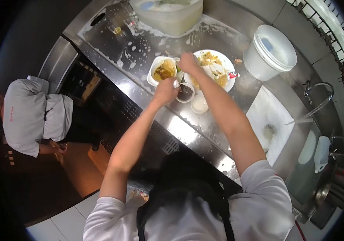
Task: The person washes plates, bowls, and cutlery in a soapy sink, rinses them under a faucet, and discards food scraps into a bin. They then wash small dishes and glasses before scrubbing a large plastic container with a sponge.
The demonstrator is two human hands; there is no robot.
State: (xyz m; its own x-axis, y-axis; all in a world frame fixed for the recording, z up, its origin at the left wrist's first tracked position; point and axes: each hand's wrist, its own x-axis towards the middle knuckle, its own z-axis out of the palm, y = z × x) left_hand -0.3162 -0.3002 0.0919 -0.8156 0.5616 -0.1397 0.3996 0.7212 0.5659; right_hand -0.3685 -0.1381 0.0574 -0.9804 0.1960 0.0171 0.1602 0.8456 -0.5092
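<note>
My left hand (166,92) is closed at the left rim of a small white cup (190,99) with dark contents, its fingers by the near corner of a white bowl. That squarish white bowl (150,78) contains yellow-brown liquid and scraps. My right hand (188,63) is closed above the gap between the bowl and a white plate (231,64); what its fingers grip is hidden. Food scraps (209,58) and a small red-and-white packet (234,75) lie on the plate. Close to the dark-filled cup stands another small white cup (199,103).
A large tub (168,20) of cloudy water stands on the wet steel counter (139,50). To the right are a white bucket (256,56), a white-looking sink (270,116) and a tap (319,85). Another person (29,114) stands at the left, below the counter.
</note>
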